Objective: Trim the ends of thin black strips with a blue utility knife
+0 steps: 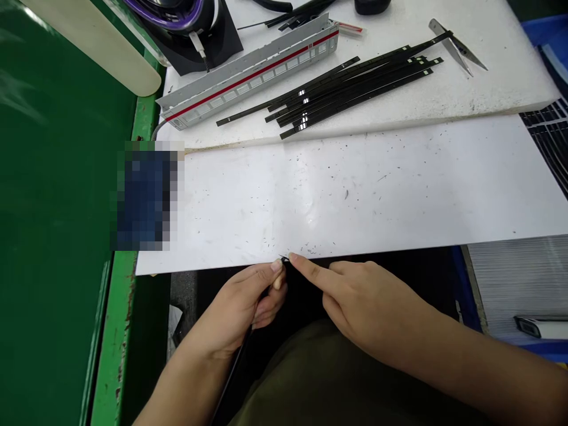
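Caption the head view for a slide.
Left hand pinching a black strip near the white board, right hand extending a finger to its tip, more black strips lying beyond.

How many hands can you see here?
2: the left hand pinches a strip by the near edge of the board; the right hand points close beside the left thumb.

No lettering, label, brand, number or sign can be read anywhere here.

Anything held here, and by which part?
The left hand pinches a thin black strip near its upper end, between thumb and finger. The right hand has its index fingertip at that end; whether it grips anything can't be told.
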The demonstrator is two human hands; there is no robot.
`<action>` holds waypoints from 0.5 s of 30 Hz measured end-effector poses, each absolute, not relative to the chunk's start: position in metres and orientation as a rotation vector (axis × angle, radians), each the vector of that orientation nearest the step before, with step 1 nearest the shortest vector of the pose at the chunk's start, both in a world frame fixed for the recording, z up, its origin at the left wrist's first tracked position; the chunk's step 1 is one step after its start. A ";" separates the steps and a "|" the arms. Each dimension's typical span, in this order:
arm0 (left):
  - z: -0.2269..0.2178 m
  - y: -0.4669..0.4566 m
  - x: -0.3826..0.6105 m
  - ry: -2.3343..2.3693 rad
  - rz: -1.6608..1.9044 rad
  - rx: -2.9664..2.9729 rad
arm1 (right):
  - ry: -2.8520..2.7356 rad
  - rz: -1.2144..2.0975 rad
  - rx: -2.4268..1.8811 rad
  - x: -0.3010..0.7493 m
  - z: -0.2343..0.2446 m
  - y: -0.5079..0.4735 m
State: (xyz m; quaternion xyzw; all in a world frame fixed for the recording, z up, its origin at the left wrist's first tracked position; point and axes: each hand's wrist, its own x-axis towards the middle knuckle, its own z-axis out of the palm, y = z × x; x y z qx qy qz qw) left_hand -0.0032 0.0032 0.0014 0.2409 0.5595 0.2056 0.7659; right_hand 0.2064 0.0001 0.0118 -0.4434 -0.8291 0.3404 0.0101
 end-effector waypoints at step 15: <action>-0.001 0.002 -0.001 1.207 0.486 0.509 | -2.826 0.600 -1.496 0.198 0.005 -0.016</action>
